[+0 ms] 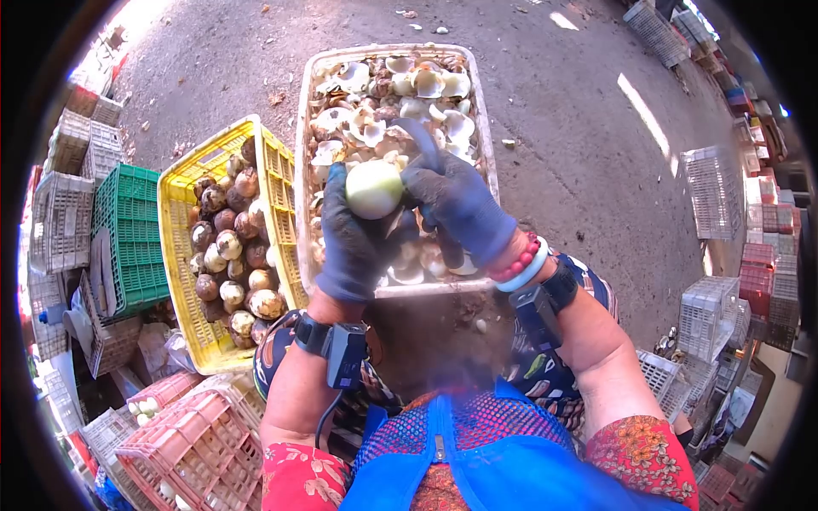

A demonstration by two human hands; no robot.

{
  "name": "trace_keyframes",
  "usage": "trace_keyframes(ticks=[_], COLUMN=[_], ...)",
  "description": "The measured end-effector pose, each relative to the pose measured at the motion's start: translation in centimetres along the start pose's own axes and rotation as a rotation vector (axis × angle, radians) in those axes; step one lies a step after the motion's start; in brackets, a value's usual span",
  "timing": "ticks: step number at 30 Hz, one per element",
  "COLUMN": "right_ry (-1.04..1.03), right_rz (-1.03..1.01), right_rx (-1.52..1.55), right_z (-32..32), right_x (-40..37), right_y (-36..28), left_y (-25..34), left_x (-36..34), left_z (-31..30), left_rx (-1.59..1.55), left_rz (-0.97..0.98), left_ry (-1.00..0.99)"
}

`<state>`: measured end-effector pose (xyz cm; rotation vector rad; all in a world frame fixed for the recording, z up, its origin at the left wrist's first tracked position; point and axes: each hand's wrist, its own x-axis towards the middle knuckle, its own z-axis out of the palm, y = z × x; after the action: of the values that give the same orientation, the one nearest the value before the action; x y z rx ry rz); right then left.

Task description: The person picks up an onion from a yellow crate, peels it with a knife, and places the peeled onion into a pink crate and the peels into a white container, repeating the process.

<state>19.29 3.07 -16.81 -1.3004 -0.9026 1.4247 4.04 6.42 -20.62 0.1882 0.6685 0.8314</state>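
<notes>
A pale green-white peeled bulb [373, 189], round and smooth, is in my gloved left hand [354, 243], whose fingers wrap its left side and underside. My gloved right hand [456, 200] is closed around a tool with a curved, blurred blade [419, 140] that rises above the fingers, just right of the bulb. Both hands are over a white crate [302, 170] filled with pale curved peelings [426, 83]. The handle is mostly hidden by my right fingers.
At the left stands a yellow crate [192, 319] of brown, unpeeled bulbs [228, 244]. Beyond it are a green crate [136, 230] and stacked white crates [64, 217]. A red crate [200, 443] is at lower left; more crates [711, 192] line the right.
</notes>
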Motion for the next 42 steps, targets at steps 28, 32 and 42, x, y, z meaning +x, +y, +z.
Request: trace_keyframes(ticks=[28,32,42], right_ry=[0.440,0.315,0.283], right_rz=[-0.243,-0.493,-0.410], right_rx=[-0.333,-0.455,-0.452], right_z=[2.1,2.4,1.9], right_x=[0.2,-0.2,-0.4], right_y=[2.0,2.9,2.3], left_y=[-1.6,-1.4,0.3], left_x=[0.6,0.6,-2.6], left_z=[-1.7,-0.7,3.5], left_rx=[0.338,-0.078,-0.125], left_rz=[0.261,0.035,-0.099], left_ry=[0.011,0.014,0.198])
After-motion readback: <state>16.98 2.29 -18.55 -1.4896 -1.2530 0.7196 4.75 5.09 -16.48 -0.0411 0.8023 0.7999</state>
